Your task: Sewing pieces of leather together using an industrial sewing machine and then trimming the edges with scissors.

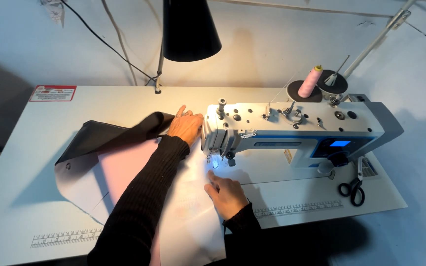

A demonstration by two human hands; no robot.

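- One white work table fills most of the frame, with two printed ruler strips along its near edge, one lower left and one lower right.
- One white sewing machine stands right of centre, a blue lit panel on its front and a small light glowing at the needle.
- One sheet of fabric, pale pink and white with a dark folded-back upper edge, lies left of centre and runs under the machine's head.
- One black lamp shade hangs at top centre.
- Two arms in black sleeves reach up from the bottom edge.
- One left hand, centre frame, lies flat with fingers loosely spread on the fabric's dark fold, just left of the machine head; it presses and grips nothing.
- One right hand, below the needle, rests palm down on the fabric, fingers extended toward the needle, pinching nothing.
- One pink thread cone stands on a round stand, upper right.
- One pair of black-handled scissors lies on the table at right.
- One red label sits upper left.
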